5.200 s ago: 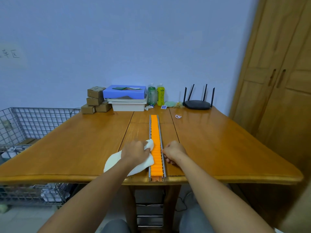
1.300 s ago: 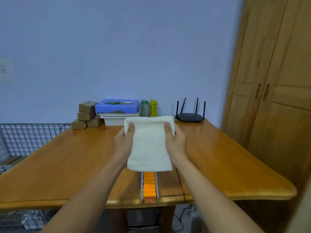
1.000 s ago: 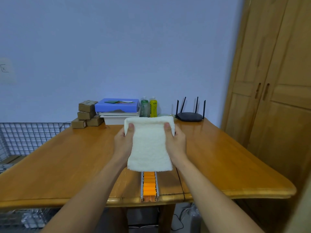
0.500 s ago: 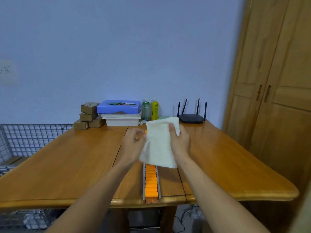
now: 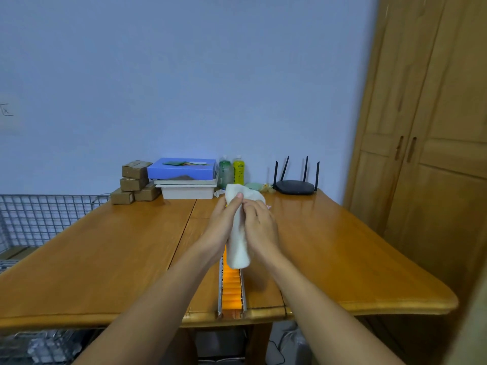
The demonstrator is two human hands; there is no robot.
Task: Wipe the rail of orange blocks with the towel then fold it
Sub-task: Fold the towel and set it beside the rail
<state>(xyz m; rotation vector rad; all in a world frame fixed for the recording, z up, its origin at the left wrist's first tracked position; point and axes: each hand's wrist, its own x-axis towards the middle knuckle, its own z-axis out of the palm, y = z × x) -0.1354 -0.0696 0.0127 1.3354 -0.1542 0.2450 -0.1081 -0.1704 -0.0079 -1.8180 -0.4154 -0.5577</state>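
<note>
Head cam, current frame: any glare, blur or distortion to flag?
Head view: broad sheen on the table right of the hands; wardrobe lines lean from wide-angle distortion; towel, left hand and right hand slightly soft; rail of orange blocks oversaturated, glowing near the table edge.

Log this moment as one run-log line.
stage: folding | towel: narrow, held upright over rail | left hand: pinches towel top | right hand: grips towel | rail: on table

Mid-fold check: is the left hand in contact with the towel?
Touching. The head view shows the left hand with its thumb laid on the towel near its upper end and its palm against the towel's left side.
</note>
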